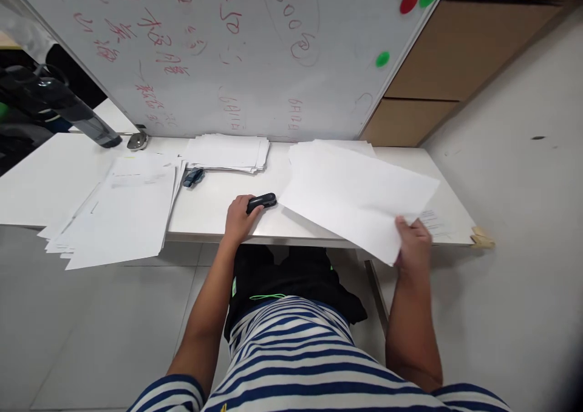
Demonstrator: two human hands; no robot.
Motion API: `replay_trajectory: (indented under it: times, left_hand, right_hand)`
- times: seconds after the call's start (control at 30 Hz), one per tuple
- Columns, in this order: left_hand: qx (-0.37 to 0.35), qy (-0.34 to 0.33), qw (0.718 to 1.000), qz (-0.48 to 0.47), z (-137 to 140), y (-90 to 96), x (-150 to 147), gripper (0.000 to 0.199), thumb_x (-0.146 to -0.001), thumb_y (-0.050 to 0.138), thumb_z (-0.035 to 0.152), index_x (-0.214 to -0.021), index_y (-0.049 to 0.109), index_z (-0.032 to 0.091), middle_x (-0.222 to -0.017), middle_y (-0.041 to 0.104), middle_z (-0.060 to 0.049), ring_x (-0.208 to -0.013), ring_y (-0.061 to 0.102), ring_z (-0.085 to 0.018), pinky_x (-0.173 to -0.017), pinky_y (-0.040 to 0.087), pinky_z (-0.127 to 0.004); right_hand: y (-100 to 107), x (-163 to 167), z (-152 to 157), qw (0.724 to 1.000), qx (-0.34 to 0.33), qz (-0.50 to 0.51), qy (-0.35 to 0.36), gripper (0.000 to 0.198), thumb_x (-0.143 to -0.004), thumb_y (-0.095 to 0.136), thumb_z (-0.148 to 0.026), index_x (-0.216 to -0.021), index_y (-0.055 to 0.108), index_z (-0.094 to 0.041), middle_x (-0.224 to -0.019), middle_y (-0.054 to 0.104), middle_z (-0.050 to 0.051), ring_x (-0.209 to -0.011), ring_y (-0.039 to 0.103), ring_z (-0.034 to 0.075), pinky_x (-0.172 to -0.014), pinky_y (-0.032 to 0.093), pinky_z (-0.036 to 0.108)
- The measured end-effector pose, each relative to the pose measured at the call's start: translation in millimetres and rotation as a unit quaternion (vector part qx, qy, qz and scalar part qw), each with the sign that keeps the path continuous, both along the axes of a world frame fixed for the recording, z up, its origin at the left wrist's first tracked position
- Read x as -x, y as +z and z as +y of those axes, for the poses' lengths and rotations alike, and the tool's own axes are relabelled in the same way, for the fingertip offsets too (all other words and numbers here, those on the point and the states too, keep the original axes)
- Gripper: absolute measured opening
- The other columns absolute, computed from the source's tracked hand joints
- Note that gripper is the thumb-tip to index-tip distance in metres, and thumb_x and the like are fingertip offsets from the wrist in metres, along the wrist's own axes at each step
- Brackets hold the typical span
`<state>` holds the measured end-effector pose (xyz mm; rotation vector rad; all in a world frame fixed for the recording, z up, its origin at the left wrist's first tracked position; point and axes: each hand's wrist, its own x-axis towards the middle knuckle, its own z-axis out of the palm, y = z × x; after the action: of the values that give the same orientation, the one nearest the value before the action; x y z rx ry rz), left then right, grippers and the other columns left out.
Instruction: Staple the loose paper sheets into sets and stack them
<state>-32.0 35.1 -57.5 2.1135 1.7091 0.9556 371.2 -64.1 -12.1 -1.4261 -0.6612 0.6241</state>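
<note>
My left hand (238,219) is closed around the back end of a black stapler (265,202) lying on the white desk. The stapler's front end is close to the left corner of a white paper sheet (350,184). My right hand (414,242) pinches that sheet near its right edge, thumb on top. The sheet is held at a slant over other papers (432,220), one with printed lines. Whether it is one sheet or several together, I cannot tell.
Left on the desk (214,214) lies a fanned paper pile (127,211), overhanging the front edge. Farther back are a second paper stack (228,152), a small dark blue object (194,178) and a dark bottle (86,120). A whiteboard (255,84) and cardboard boxes (437,53) stand behind.
</note>
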Motion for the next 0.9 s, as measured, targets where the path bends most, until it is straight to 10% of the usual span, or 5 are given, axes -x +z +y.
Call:
replay_trajectory:
  times: [0.4, 0.63, 0.77, 0.9]
  left_hand:
    - [-0.019, 0.005, 1.000, 0.022, -0.8, -3.7, -0.9, 0.033, -0.093, 0.058, 0.040, -0.118, 0.061, 0.020, -0.114, 0.066, -0.012, -0.113, 0.059, -0.029, -0.098, 0.047, -0.044]
    - [-0.170, 0.101, 0.980, -0.003, -31.1, -0.9, -19.1, 0.042, -0.092, 0.056, 0.048, -0.121, 0.063, 0.017, -0.146, 0.048, -0.019, -0.150, 0.022, -0.037, -0.121, 0.020, -0.056]
    - [-0.070, -0.023, 0.977, -0.202, -74.8, 8.9, -47.7, 0.052, -0.100, 0.036, 0.057, -0.135, 0.052, 0.022, -0.145, 0.052, -0.016, -0.142, 0.042, -0.029, -0.117, 0.034, -0.051]
    - [0.104, -0.038, 0.893, -0.436, -108.3, 27.0, -68.0, 0.061, -0.098, 0.031, 0.067, -0.144, 0.039, 0.028, -0.146, 0.053, -0.014, -0.131, 0.057, -0.025, -0.104, 0.051, -0.043]
  right_hand:
    - [-27.0, 34.8, 6.4, 0.991, -0.032, 0.121, 0.041, 0.043, -0.064, 0.086, -0.045, -0.094, 0.073, -0.018, -0.091, 0.076, 0.006, -0.078, 0.072, 0.019, -0.077, 0.063, 0.036]
    - [-19.8, 72.7, 11.1, 0.985, -0.110, 0.117, 0.067, 0.041, -0.074, 0.080, -0.042, -0.108, 0.068, -0.023, -0.110, 0.074, 0.006, -0.106, 0.069, 0.020, -0.097, 0.057, 0.038]
    - [-14.9, 124.4, 13.1, 0.985, -0.098, 0.091, 0.111, 0.052, -0.076, 0.077, -0.043, -0.122, 0.060, -0.025, -0.116, 0.072, 0.006, -0.109, 0.069, 0.022, -0.095, 0.058, 0.039]
    - [-18.7, 173.6, 5.7, 0.977, -0.042, 0.021, 0.207, 0.059, -0.079, 0.074, -0.050, -0.128, 0.056, -0.023, -0.119, 0.072, 0.010, -0.112, 0.068, 0.026, -0.095, 0.059, 0.042]
